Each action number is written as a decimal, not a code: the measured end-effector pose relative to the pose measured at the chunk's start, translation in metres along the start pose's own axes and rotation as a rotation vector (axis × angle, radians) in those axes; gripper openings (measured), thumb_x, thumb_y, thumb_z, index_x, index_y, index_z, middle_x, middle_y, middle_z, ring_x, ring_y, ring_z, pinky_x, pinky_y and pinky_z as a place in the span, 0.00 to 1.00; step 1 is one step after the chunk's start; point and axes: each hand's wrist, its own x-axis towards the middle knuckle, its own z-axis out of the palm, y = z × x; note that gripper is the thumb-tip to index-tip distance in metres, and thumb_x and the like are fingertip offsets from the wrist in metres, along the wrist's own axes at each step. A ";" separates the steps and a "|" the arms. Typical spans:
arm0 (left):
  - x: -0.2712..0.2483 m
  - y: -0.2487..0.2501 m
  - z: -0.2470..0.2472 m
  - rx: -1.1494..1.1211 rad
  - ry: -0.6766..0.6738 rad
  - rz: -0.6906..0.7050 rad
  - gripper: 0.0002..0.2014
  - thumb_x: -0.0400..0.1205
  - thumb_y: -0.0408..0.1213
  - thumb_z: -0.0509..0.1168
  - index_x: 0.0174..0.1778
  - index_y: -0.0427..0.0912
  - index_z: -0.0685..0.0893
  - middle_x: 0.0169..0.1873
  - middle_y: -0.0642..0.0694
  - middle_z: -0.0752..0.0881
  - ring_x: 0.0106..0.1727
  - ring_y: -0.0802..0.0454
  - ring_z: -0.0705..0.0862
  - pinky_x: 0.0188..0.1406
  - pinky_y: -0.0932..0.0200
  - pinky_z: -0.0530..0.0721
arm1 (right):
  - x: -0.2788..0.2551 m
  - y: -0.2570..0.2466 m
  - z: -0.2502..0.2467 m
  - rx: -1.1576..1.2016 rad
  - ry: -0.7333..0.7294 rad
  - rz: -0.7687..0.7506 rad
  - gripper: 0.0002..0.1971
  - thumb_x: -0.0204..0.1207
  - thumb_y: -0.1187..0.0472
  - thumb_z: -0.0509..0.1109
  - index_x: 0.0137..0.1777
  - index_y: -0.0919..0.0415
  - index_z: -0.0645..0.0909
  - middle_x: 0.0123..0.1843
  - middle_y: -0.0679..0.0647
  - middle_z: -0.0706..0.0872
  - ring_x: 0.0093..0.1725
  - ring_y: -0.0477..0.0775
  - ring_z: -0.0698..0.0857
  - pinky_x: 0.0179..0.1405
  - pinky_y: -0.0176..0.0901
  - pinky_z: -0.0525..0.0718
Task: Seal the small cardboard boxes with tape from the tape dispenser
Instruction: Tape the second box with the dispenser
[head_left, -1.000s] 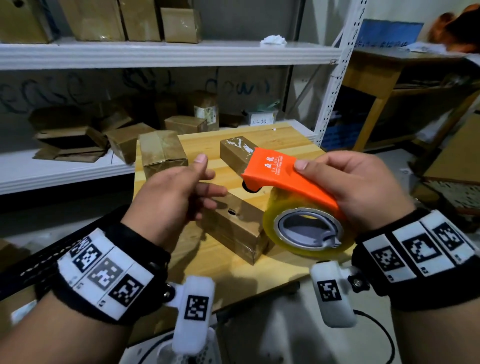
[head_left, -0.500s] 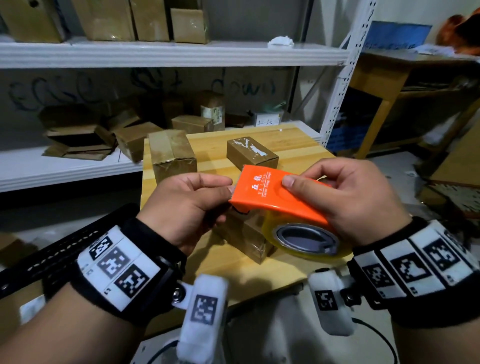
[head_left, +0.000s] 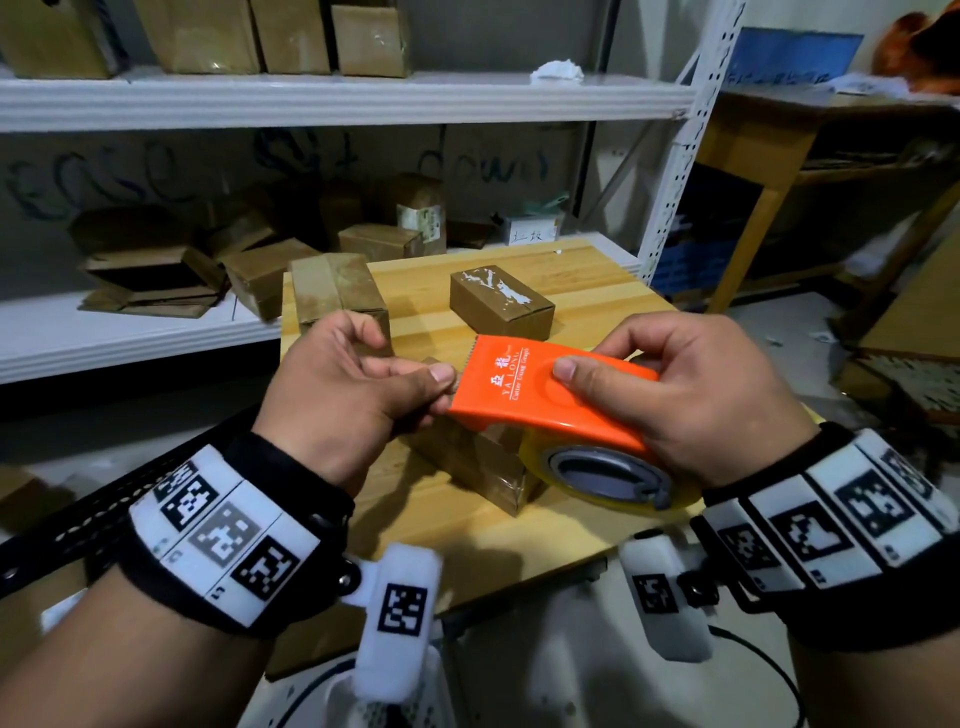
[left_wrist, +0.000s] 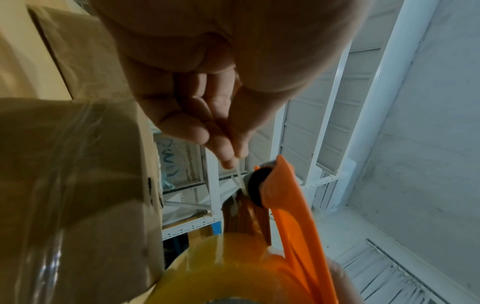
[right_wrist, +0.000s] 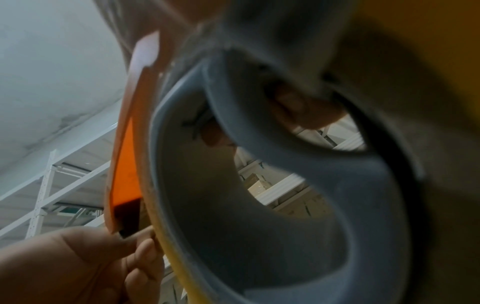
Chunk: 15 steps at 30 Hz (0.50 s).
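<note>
Boxes (head_left: 501, 301) sat on the table (head_left: 582, 275); right hand (head_left: 691, 395) gripped the orange tape dispenser (head_left: 540, 395), left hand (head_left: 348, 395) pinching the tape end (left_wrist: 237, 164).

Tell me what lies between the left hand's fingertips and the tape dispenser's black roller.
A short strip of clear tape spans from the left hand to the tape dispenser; only the left wrist view shows it.

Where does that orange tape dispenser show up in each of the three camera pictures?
Head: the orange tape dispenser sits centre right, gripped by the right hand, with the left hand pinching at its front edge.
Left wrist: its orange edge runs along the lower right.
Right wrist: an orange strip left of centre.
Shared landmark: the yellowish tape roll under the orange cover.
</note>
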 end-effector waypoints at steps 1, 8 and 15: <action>0.000 0.000 0.000 0.006 -0.007 0.005 0.23 0.76 0.18 0.72 0.48 0.45 0.66 0.31 0.33 0.91 0.30 0.41 0.88 0.34 0.49 0.86 | 0.000 0.000 0.000 0.002 -0.005 0.002 0.31 0.54 0.23 0.73 0.36 0.52 0.90 0.35 0.42 0.93 0.31 0.41 0.90 0.30 0.39 0.83; 0.009 0.002 -0.017 0.018 0.019 0.027 0.22 0.77 0.19 0.72 0.49 0.45 0.67 0.37 0.31 0.93 0.31 0.44 0.91 0.29 0.56 0.89 | 0.002 0.004 -0.004 0.020 0.014 0.011 0.31 0.53 0.26 0.75 0.35 0.56 0.89 0.33 0.44 0.93 0.29 0.42 0.89 0.30 0.40 0.82; 0.016 0.001 -0.024 -0.005 0.014 0.005 0.23 0.77 0.18 0.72 0.49 0.45 0.67 0.39 0.29 0.93 0.32 0.43 0.91 0.31 0.56 0.89 | 0.001 0.003 -0.005 -0.009 -0.014 0.019 0.30 0.54 0.26 0.74 0.35 0.54 0.89 0.34 0.41 0.93 0.31 0.41 0.90 0.28 0.36 0.84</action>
